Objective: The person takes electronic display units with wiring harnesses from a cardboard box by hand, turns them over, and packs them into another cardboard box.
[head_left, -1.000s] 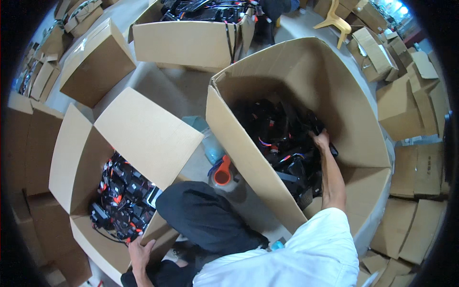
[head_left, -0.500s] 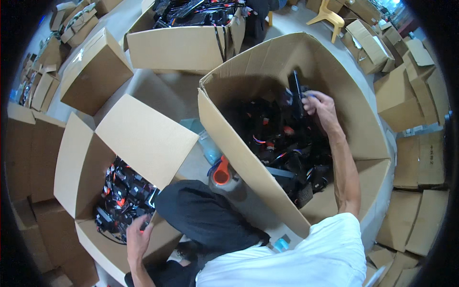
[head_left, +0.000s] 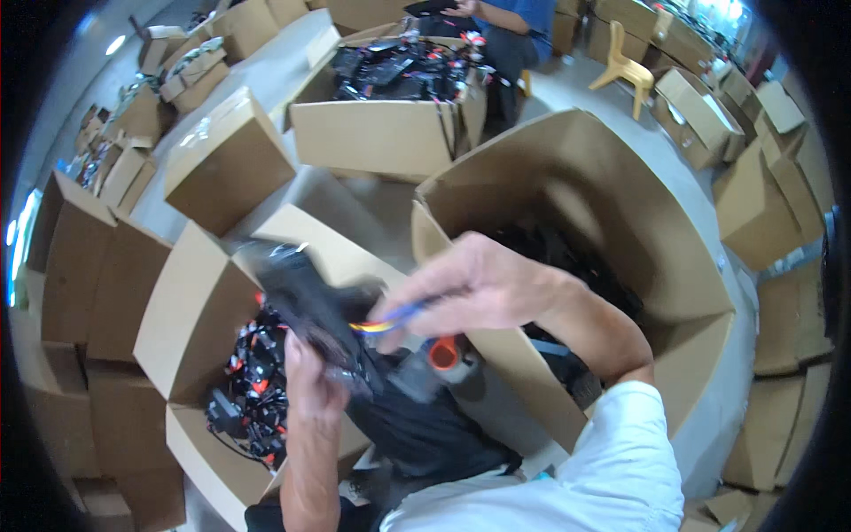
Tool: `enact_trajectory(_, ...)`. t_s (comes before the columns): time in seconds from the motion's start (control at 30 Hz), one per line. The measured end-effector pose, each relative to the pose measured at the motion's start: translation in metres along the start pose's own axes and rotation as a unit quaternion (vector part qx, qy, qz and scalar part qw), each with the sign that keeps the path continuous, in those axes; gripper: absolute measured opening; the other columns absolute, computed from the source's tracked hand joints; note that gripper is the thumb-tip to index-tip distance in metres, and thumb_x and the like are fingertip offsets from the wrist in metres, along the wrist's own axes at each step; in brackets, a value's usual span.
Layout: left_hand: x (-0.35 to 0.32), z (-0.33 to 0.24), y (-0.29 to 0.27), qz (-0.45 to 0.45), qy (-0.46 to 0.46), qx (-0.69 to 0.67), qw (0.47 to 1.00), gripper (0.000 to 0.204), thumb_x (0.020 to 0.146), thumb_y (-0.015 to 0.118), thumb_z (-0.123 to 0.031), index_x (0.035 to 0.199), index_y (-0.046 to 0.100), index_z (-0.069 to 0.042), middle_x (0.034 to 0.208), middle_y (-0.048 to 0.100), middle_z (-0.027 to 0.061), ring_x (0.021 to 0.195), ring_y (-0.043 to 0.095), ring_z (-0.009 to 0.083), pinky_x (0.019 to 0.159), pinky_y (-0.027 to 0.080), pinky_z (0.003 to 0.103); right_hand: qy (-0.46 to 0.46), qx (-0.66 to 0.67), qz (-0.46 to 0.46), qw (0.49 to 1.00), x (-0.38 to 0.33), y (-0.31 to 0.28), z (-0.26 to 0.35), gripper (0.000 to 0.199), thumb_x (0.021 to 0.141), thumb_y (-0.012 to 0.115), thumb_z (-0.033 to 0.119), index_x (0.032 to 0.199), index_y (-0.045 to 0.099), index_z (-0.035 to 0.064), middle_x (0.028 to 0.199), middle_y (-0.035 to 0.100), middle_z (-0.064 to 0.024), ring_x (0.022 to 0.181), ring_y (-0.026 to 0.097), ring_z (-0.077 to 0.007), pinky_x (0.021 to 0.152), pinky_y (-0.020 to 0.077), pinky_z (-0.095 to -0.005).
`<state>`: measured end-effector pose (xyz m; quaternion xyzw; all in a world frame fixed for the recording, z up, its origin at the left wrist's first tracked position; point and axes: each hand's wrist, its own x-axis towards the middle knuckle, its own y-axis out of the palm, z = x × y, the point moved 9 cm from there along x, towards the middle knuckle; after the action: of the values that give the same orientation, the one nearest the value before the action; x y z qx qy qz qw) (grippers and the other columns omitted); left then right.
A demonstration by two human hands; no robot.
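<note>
I've got the left hand (head_left: 312,377) wrapped round the lower end of a black device (head_left: 310,293), some fingers hidden behind it. Right hand (head_left: 483,284) looks to be pinching the wires (head_left: 390,323) (red, yellow, blue), but the blur eats the fingertips. The device is long and dark with a greyish sheen up top; can't get its exact outline, too smeared. It's in the air, covering part of the left box's flap (head_left: 355,244) near that box's right edge. My left forearm blocks some black parts (head_left: 253,381) in the left box (head_left: 208,448), my right one half-covers what's in the right box (head_left: 620,195). Co-worker's blue sleeve (head_left: 510,19) gets cut off up top.
</note>
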<state>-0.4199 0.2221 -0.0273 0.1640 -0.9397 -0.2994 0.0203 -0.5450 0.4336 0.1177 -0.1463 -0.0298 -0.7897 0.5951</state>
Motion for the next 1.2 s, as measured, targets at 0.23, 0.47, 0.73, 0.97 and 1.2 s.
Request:
enact_trajectory(0.23,-0.195,-0.097,-0.236,-0.312,0.089,-0.081,0.943,0.053,0.113,0.083,-0.049,0.15,0.073,-0.012,0.127,0.086,0.0106,0.098,0.086,0.0258,0.077,0.077,0.042,0.177,-0.235,-0.366,0.883,-0.1,-0.208,-0.25,0.055,0.105,0.087,0.018,0.152,0.075,-0.0083,0.136,0.086,-0.0164,0.126,0.081,-0.0244,0.113,0.0621,-0.0381)
enact_trajectory(0.47,-0.321,-0.178,-0.319,-0.435,0.219,-0.035,0.873,0.045,0.118,0.08,-0.042,0.149,0.076,-0.011,0.122,0.088,0.0105,0.097,0.088,0.0241,0.07,0.075,0.033,0.259,-0.364,-0.12,0.887,-0.1,-0.126,-0.41,0.071,0.097,0.093,0.032,0.157,0.074,0.0009,0.159,0.075,-0.0263,0.149,0.069,-0.0395,0.131,0.0506,-0.0486)
enact_trajectory(0.73,-0.362,-0.15,-0.371,-0.364,0.212,-0.092,0.902,0.045,0.116,0.08,-0.018,0.157,0.068,-0.005,0.138,0.083,0.0119,0.117,0.085,0.0288,0.096,0.075,0.047,0.295,-0.273,-0.155,0.903,-0.115,-0.048,-0.348,0.058,0.097,0.096,0.034,0.145,0.084,0.0029,0.137,0.088,-0.0136,0.123,0.081,-0.0291,0.116,0.0597,-0.0441)
enact_trajectory(0.97,-0.376,-0.193,-0.404,-0.325,0.218,-0.136,0.91,0.052,0.12,0.074,-0.031,0.161,0.066,0.0,0.153,0.079,0.0162,0.138,0.077,0.0294,0.115,0.063,0.049,0.194,-0.156,-0.545,0.8,-0.156,-0.071,-0.11,0.038,0.114,0.08,0.035,0.126,0.085,0.0001,0.107,0.079,0.0026,0.094,0.068,-0.0109,0.085,0.0561,-0.0329)
enact_trajectory(1.2,-0.394,-0.212,-0.389,-0.427,0.225,0.053,0.874,0.055,0.126,0.069,-0.036,0.166,0.06,0.0,0.16,0.072,0.0161,0.144,0.073,0.0303,0.122,0.061,0.05,-0.071,-0.057,-0.498,0.863,0.028,0.068,0.141,0.048,0.12,0.073,0.034,0.152,0.068,-0.001,0.127,0.085,-0.0123,0.105,0.086,-0.0219,0.094,0.0718,-0.0405)
